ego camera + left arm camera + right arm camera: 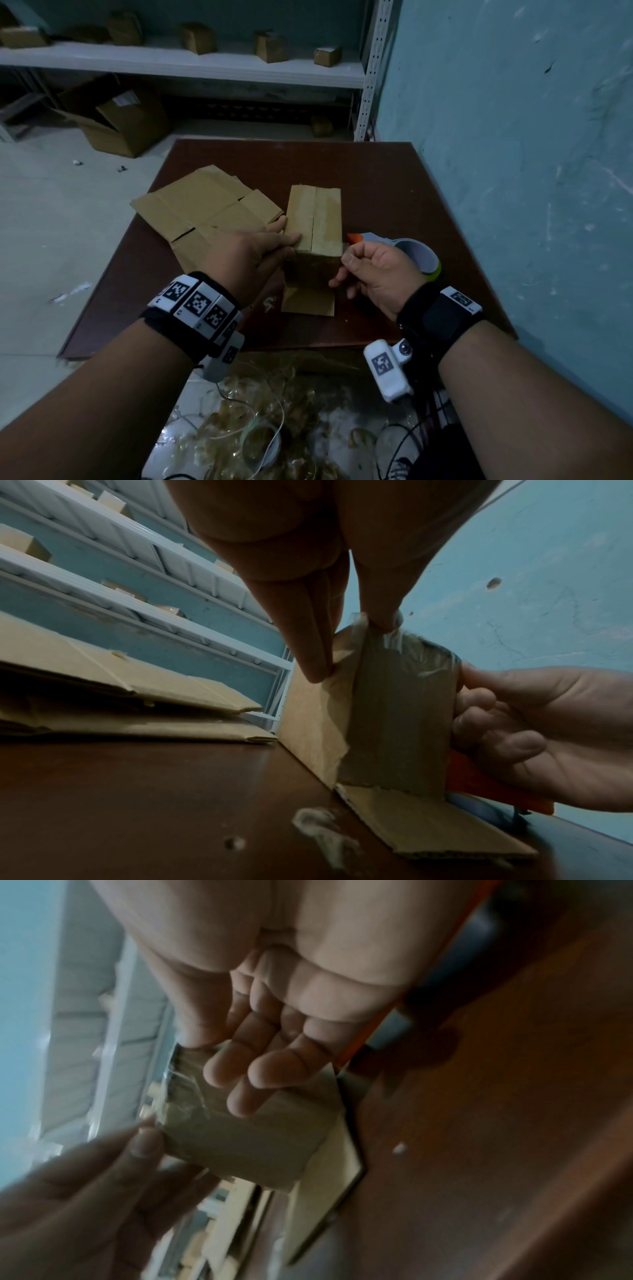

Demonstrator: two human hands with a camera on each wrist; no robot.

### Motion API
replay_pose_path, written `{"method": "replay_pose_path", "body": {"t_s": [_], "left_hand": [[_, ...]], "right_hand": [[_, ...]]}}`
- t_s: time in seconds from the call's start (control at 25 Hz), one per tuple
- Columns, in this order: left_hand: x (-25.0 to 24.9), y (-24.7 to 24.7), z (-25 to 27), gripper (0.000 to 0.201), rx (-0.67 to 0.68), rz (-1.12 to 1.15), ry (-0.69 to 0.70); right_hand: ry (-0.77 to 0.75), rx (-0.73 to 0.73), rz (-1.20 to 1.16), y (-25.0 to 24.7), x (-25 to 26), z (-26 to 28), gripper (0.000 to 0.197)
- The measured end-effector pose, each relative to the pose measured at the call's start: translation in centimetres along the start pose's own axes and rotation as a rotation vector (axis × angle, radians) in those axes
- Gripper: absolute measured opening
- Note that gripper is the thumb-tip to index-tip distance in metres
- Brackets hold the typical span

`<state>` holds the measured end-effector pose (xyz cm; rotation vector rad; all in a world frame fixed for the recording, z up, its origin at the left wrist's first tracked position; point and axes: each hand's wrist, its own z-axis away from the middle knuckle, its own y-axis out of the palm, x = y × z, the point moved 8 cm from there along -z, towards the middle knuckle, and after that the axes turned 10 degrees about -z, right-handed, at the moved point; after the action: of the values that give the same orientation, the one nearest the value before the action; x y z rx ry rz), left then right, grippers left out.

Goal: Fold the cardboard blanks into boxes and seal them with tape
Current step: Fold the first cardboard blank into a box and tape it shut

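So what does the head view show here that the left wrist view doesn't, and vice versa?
Only the head view: the box's top seam, the tape dispenser behind the right hand, and the cartons on the floor and shelf. Only the left wrist view: clear tape wrinkled over the box's near top edge. Both: the left hand on the box, flat blanks, brown table.
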<state>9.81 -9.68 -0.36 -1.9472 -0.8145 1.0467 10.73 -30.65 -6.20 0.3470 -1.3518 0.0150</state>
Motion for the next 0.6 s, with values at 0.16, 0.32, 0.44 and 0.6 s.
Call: {"method": "replay_pose_path", "body": {"t_s": [0.16, 0.32, 0.44, 0.6], "left_hand": [[0.2, -0.2, -0.1, 0.032, -0.01, 0.004, -0.018], [0.3, -0.4, 0.1, 0.031, -0.011, -0.007, -0.025], [-0.2, 0.0, 0.1, 0.031, -0.017, 0.007, 0.004], [-0.8, 0.5, 0.2, 0.032, 0.023, -0.015, 0.024]], "right_hand": [[0.036, -0.077, -0.145, 0.7, -1.2, 0.1, 0.012], [0.014, -0.053, -0.068, 1.3, -1.7, 0.1, 0.02], [0.051, -0.108, -0.091, 1.1, -1.9, 0.2, 0.05], [0.069, -0.224, -0.012, 0.9, -1.9, 0.6, 0.045]]}}
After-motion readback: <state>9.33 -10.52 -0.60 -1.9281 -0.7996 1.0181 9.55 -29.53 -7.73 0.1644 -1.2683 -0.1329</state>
